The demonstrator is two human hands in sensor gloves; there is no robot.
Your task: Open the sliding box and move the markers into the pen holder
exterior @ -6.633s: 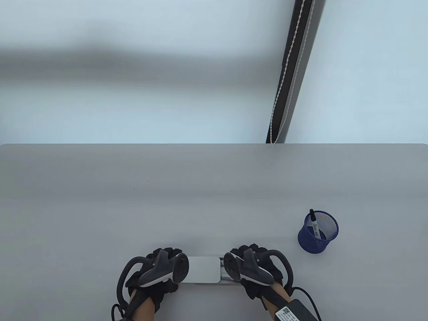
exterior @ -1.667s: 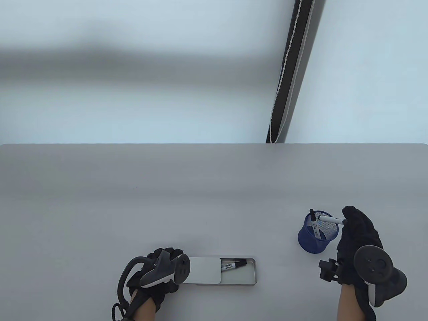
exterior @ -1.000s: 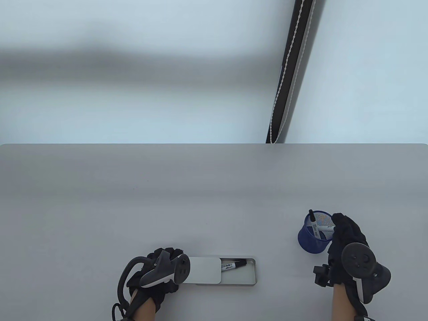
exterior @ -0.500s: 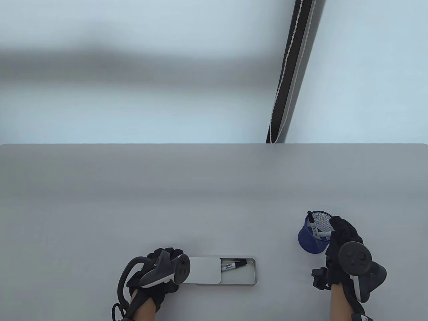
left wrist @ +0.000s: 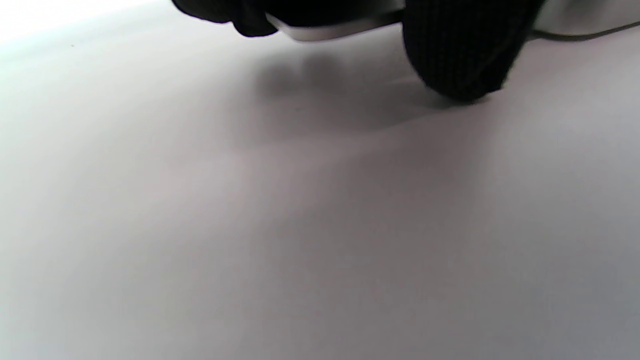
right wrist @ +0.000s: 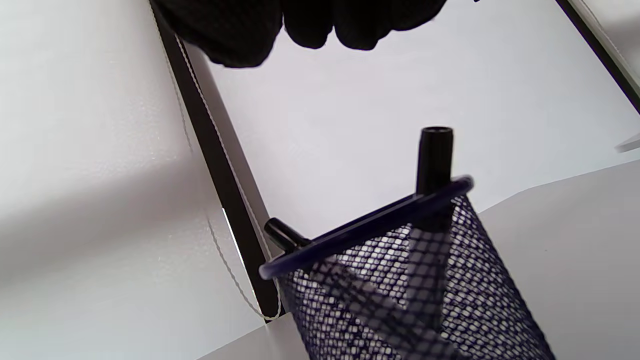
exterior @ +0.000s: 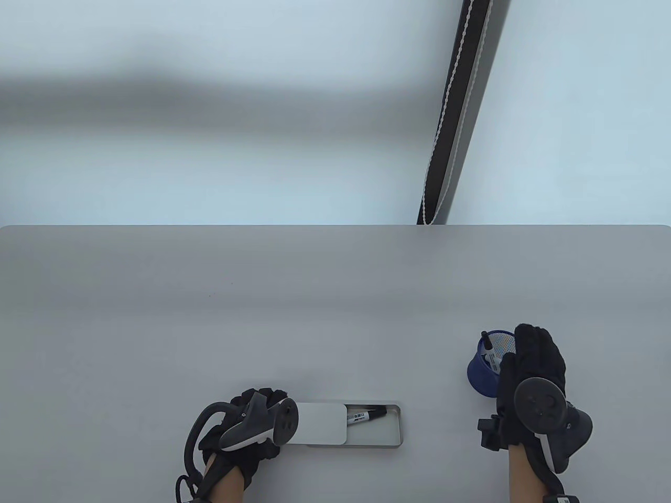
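We have the table [exterior: 335, 314] as the biggest thing, so we place everything off the sliding box [exterior: 367, 435], which sits at the table's near edge. Box is open: its lid [exterior: 320, 423] is slid left, leaving the right part of the tray exposed. Our left hand [exterior: 246, 424] is at the box's left end; the left wrist view shows its fingers [left wrist: 460, 50] around the metal edge, so we read that as gripping the box to steady it. Our right hand [exterior: 532, 367] is well right of the box and a bit farther back, over the near-right side of the pen holder [exterior: 485, 367]. In the right wrist view its fingertips [right wrist: 310, 20] sit loose above the rim with nothing between them, so we read it as empty. The holder has two markers [right wrist: 434, 165] standing in it, leaning to opposite sides of the rim. One marker [exterior: 367, 415] is left in the box, lying flat along the far wall, partly under the lid edge. Risks from here: hand is close over the holder, and a mesh cup like that looks light, so clipping the rim or a protruding cap on the way back could tip it. Last marker is tucked by the lid, so a sloppy pinch could shove it under; box could skate if our left hand lets go.
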